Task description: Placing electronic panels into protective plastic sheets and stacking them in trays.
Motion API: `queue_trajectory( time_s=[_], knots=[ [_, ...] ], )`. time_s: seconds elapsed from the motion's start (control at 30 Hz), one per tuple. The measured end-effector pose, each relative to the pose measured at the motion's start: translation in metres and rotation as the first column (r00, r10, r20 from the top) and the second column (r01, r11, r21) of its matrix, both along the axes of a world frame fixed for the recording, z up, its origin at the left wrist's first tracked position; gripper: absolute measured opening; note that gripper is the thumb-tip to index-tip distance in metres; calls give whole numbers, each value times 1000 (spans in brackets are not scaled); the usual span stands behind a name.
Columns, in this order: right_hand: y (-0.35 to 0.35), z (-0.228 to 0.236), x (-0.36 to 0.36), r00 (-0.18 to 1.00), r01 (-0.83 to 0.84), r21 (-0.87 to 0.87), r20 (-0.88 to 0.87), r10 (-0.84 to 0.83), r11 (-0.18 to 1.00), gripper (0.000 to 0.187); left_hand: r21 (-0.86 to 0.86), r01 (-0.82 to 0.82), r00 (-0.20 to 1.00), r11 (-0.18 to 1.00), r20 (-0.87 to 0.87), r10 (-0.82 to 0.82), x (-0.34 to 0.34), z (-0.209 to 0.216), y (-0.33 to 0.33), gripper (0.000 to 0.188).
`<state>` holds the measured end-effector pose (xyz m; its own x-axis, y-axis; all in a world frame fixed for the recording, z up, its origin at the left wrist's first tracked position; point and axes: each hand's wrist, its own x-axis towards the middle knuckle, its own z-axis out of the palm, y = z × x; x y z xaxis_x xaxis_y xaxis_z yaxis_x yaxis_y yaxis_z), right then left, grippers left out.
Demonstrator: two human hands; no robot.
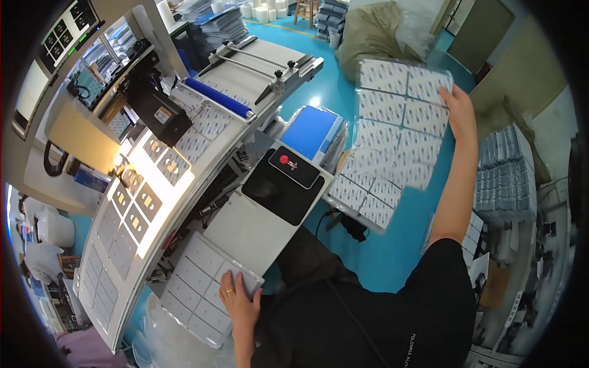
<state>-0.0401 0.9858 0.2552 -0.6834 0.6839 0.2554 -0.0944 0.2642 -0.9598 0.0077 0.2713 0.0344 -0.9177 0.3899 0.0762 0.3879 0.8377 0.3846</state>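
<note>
My right hand (460, 113) is raised at the right and grips the upper right edge of a large white sheet with blue printed panels (399, 132), which looks slightly blurred. Below it, a stack of similar printed sheets (367, 202) is partly covered by the held one. At lower centre my left hand (240, 303), wearing a ring, lies with fingers apart on the right edge of a stack of grey panelled sheets (196, 282). Nothing shows in its grasp.
A machine bed (98, 245) with brightly lit dark panels (143, 208) curves along the left. Between my hands are a phone (296, 167) and a mouse (265, 189) on a black mat. A blue roller (219, 98) crosses the bed. Stacked grey bundles (504, 175) stand right.
</note>
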Motion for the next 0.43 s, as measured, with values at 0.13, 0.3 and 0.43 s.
queue_trajectory(
  time_s=[0.13,0.3,0.43],
  knots=[
    [45,-120,61,994,22,-332,-93,-56,943,34,7,-4,1000,1000,-2,4,1,3,0,81],
    [81,-305,99,832,294,-260,543,-113,920,53,57,-11,1000,998,0,11,5,-1,4,81],
    [54,-327,87,830,433,-155,454,-325,888,67,48,-17,1000,999,17,17,7,3,3,82]
  ],
)
